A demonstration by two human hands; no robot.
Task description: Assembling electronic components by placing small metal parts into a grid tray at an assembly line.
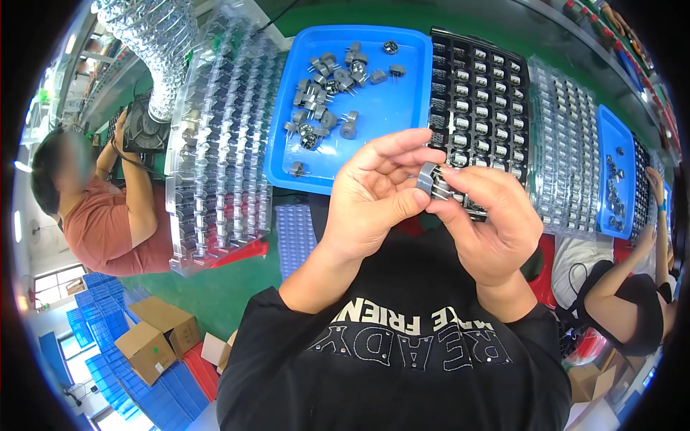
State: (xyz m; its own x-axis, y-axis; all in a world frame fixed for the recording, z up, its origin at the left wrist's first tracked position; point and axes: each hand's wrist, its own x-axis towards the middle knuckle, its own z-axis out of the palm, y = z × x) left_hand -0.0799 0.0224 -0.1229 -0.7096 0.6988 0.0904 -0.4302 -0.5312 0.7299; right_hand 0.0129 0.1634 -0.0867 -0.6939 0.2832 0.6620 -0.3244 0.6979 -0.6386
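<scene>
Both my hands meet in front of my chest, around a round grey plastic part with thin metal pins (428,178). My left hand (374,190) closes thumb and fingers on its grey body, the pins pointing right. My right hand (496,215) pinches at the pin side with thumb and index finger; whether it also holds a separate small piece is hidden. Just beyond my hands lies a blue tray (388,122) with several similar grey pinned parts (316,97). To its right, a black compartment tray (478,93) holds rows of small silvery and dark pieces.
Clear plastic trays with rows of parts stand left (223,144) and right (564,144). A second blue tray (611,172) is farther right. Co-workers sit at left (118,223) and right (622,302). A silver foil duct (154,57) hangs at upper left; cardboard boxes (154,341) stand lower left.
</scene>
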